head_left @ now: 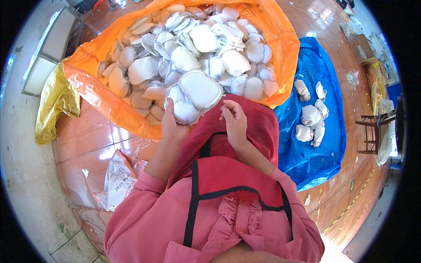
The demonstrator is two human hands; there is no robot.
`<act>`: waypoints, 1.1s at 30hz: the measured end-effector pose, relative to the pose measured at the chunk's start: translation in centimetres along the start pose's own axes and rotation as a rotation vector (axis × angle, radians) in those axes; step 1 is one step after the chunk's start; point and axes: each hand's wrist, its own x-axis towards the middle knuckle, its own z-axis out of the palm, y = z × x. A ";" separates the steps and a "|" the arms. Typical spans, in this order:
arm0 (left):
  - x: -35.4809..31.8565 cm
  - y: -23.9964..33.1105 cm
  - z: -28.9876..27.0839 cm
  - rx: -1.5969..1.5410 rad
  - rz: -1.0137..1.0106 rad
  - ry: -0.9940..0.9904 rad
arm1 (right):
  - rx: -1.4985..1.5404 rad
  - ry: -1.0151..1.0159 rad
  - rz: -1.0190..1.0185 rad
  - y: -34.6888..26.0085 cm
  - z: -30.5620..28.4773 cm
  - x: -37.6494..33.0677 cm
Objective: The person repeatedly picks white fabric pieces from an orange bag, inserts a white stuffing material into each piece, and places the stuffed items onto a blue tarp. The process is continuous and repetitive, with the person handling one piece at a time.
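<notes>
My left hand [174,125] grips a few joined white padded pieces [199,90], rounded and edged in fuzzy grey, from their lower left side. They are held up over the near rim of a wide orange plastic bag [94,94]. Just right of them is my right hand [235,125], its fingers curled in with thumb and fingertips together. Whatever that pinch may hold is too small to make out. Inside the bag lies a large heap of similar white pads [184,58]. A dark red apron [258,116] covers my lap beneath both hands.
On the right, a blue plastic sheet [315,171] bears several rolled white bundles [310,115]. A yellow sack [57,103] slumps by the left wall, and a white printed sack [117,182] lies on the tiles. At far right stand a cardboard box [363,48] and wooden furniture [372,133].
</notes>
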 end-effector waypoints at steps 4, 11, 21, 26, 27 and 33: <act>-0.3 -0.1 -0.2 -0.106 -0.073 -0.102 | 0.043 -0.025 -0.038 0.2 0.3 -0.3; -1.7 -1.2 0.5 0.333 0.282 -0.066 | 0.035 -0.084 -0.023 0.7 0.2 -0.5; -1.7 -1.7 -1.7 1.438 1.144 -0.157 | 0.023 -0.251 -0.124 -3.5 0.7 -0.7; -1.6 -1.2 -1.6 1.638 1.389 -0.374 | 0.056 -0.265 -0.028 -4.0 0.5 -0.7; -1.6 -1.3 -1.5 1.649 1.397 -0.388 | 0.049 -0.268 0.013 -3.8 0.3 -0.7; -1.8 -1.3 -1.7 1.742 1.454 -0.473 | 0.000 -0.168 0.151 -3.7 0.0 -0.4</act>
